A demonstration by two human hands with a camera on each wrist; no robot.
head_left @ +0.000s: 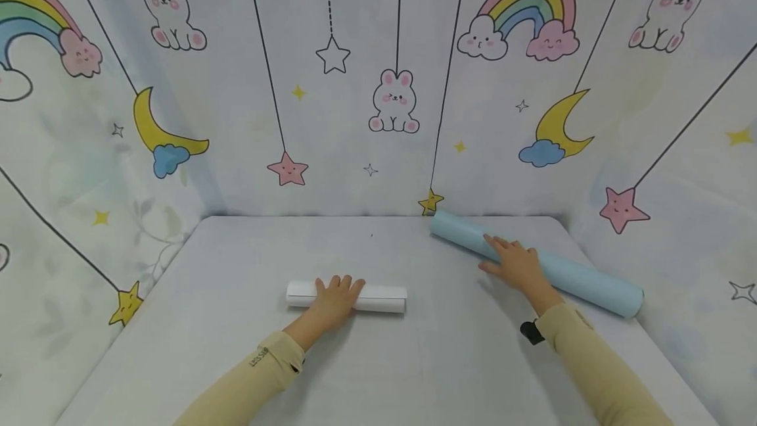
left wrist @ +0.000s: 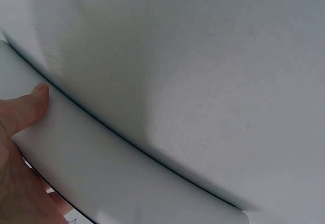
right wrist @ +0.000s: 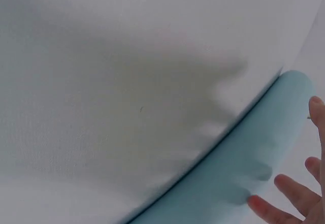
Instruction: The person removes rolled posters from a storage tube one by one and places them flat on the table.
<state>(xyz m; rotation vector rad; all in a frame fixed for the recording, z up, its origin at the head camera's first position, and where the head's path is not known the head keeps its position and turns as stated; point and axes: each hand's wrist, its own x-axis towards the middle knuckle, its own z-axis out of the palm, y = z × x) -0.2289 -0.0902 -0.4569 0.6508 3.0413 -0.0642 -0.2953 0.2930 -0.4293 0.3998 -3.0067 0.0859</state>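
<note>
A white paper roll [head_left: 381,298] lies crosswise on the white tabletop, left of centre. Across its middle my left hand [head_left: 334,304] grips it; in the left wrist view the thumb [left wrist: 38,99] lies on the white roll [left wrist: 111,153] while the other fingers pass round its far side, partly hidden. A longer light blue roll [head_left: 582,279] slants over the table's right side. My right hand [head_left: 516,266] is over that blue roll, fingers spread. The right wrist view has its fingers [right wrist: 297,196] loose, close beside the blue roll [right wrist: 228,168]; contact is hard to tell.
The white tabletop [head_left: 367,367] ends at a back edge against a patterned cloth [head_left: 349,117] with rabbits, moons and stars. Cloth also hangs on both sides. The blue roll's far end reaches the back edge, its near end the right edge. A small black object [head_left: 531,332] shows by the right cuff.
</note>
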